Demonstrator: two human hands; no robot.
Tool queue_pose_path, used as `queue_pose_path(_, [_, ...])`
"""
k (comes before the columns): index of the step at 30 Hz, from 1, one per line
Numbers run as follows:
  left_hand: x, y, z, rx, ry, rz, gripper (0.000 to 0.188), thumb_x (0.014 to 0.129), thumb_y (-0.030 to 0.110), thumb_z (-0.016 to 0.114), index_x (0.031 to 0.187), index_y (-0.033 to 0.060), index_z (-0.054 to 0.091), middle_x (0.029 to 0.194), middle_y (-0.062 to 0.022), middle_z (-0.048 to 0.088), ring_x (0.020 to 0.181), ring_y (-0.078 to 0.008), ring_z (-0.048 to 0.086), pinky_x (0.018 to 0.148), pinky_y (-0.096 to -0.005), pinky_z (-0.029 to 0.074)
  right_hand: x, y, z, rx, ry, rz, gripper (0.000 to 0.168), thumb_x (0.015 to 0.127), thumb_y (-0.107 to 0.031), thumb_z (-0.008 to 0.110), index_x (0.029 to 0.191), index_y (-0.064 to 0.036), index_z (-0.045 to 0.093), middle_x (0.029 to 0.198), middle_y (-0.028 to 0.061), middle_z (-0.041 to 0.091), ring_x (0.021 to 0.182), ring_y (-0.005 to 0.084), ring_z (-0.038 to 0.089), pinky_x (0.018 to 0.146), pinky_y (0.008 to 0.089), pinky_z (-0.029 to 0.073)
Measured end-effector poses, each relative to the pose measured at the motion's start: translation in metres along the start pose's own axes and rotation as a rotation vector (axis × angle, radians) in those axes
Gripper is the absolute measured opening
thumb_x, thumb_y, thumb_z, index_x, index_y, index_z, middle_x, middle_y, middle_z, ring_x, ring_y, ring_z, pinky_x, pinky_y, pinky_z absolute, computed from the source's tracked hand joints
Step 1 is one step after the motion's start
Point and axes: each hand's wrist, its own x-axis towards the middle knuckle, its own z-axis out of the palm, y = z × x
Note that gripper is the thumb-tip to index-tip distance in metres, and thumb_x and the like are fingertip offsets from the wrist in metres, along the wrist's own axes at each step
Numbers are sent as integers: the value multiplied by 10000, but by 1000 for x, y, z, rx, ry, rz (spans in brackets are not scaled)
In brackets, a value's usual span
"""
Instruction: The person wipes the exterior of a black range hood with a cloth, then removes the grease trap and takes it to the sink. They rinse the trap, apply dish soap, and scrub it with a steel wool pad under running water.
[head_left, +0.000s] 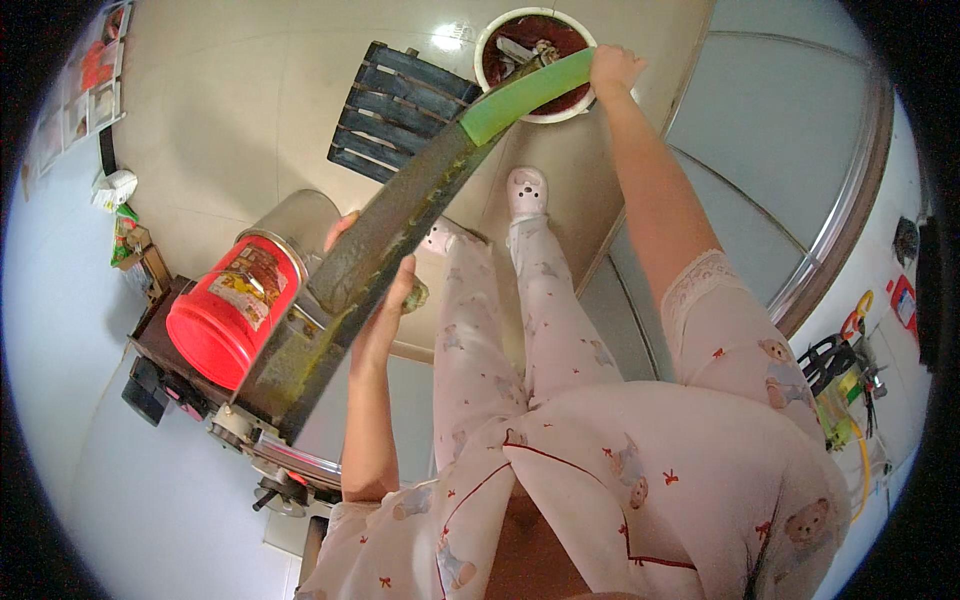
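Note:
Both my hands are on a long dark tool-like piece (397, 202) that slants across the view; I cannot tell exactly what it is. A smooth green sleeve (529, 94) covers its far end, while its near end (292, 367) is broad, flat and stained yellowish. My right hand (616, 71) grips the tip of the green sleeve. Further down, my left hand (386, 307) holds the dark shaft, its thumb on the near side and fingertips showing past the far side. A crumpled greenish-yellow thing (416, 297) shows beside that hand, and I cannot tell whether it is held.
Beyond the green sleeve stands a round white bin (487, 71) with refuse inside. A dark slatted stool (405, 109) is beside it. To the left are a red bucket (217, 322) and a metal cylinder (300, 217). Grey panels (750, 127) line the right, near orange-handled scissors (855, 315).

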Motion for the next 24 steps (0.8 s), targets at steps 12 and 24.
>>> queue_pose_path(12, [29, 0, 11, -114, 3, -78, 591, 727, 109, 693, 1219, 54, 370, 1072, -61, 470, 1021, -167, 449, 910, -306, 357, -9, 2, 57, 724, -538, 285, 373, 709, -353, 647, 1048, -198, 639, 1184, 55, 561, 1111, 262, 505, 991, 561, 194])
queue_pose_path(24, [37, 4, 9, -48, -89, 60, 533, 746, 62, 646, 1192, 35, 357, 1034, -78, 462, 941, -146, 468, 839, -292, 396, -106, -108, -107, 320, -308, -390, 415, 613, -458, 706, 832, -105, 700, 865, 89, 618, 956, 263, 489, 834, 492, 241])
